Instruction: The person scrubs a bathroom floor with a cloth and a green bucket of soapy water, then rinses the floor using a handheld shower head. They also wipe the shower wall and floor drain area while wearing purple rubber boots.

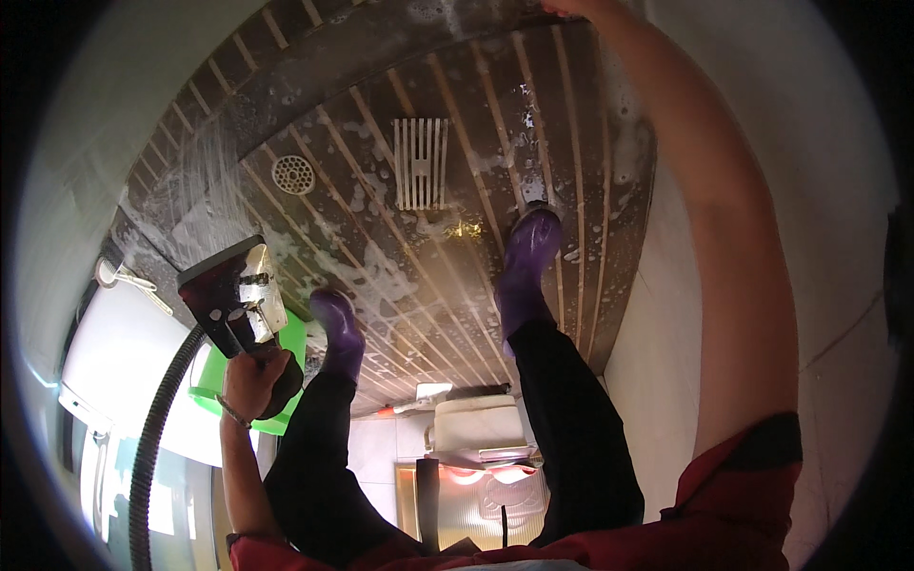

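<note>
My left hand (pixel 251 383) grips the handle of a shower head (pixel 239 292) with a wide rectangular head, joined to a ribbed hose (pixel 153 442). A fan of water sprays from its far edge onto the wet, foamy brown floor (pixel 457 300) with pale stripes. My right arm reaches along the right side to the top edge of the picture, where only part of my right hand (pixel 565 7) shows; what its fingers do is cut off. A slatted white drain grate (pixel 421 164) and a round drain cover (pixel 293 175) lie on the floor ahead of my purple boots.
A green bucket (pixel 211 378) stands behind my left hand. White-handled brushes (pixel 136 280) lie at the left by a white rounded fixture (pixel 121 342). A pale box (pixel 478 425) and a brush with an orange tip (pixel 400 409) lie behind my feet. Pale walls (pixel 664 321) flank the floor.
</note>
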Tool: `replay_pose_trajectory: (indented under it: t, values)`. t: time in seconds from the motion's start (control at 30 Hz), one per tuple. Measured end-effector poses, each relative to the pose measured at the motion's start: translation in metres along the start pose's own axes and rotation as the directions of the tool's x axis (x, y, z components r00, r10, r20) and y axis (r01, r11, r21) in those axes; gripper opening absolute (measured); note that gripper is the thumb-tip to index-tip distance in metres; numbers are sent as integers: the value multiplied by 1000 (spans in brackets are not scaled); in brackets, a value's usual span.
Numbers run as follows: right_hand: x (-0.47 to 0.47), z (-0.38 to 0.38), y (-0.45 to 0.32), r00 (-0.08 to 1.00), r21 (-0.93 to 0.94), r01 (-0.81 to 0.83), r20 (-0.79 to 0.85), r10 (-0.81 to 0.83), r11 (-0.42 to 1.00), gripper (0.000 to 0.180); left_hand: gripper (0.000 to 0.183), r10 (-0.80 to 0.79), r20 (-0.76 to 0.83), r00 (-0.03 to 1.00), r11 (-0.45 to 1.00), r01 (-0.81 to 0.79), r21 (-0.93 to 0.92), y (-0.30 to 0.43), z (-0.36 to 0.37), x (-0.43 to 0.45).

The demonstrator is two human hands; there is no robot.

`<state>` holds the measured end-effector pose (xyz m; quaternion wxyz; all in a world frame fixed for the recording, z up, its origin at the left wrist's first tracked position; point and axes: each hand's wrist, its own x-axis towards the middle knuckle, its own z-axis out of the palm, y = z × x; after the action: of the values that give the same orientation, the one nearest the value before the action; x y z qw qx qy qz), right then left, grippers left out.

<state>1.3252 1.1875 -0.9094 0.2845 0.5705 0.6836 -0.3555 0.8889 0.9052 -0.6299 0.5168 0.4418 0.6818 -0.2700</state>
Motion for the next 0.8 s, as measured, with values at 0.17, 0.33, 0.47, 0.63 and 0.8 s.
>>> replay_pose_trajectory:
  t: [0.17,0.33,0.47,0.63,0.8]
  values:
    - [-7,16,0,892,-284,149,-376,-253,947,14,22,56,-30,998,996,-58,-74,-4,3,-2]
    - [-7,15,0,943,-540,118,-201,-264,833,15,21,31,18,999,997,-29,-76,-7,-2,0]
    - [-17,5,-11,957,-578,148,-121,-264,802,15,21,14,-4,1000,997,-14,-71,-8,1,-5]
    - [-9,-13,-29,983,-693,157,41,-179,703,12,20,-21,53,998,993,27,-117,-7,-2,-4]
    - [0,0,-4,946,-669,282,77,-313,688,9,19,-30,13,999,993,31,-112,-6,1,-6]
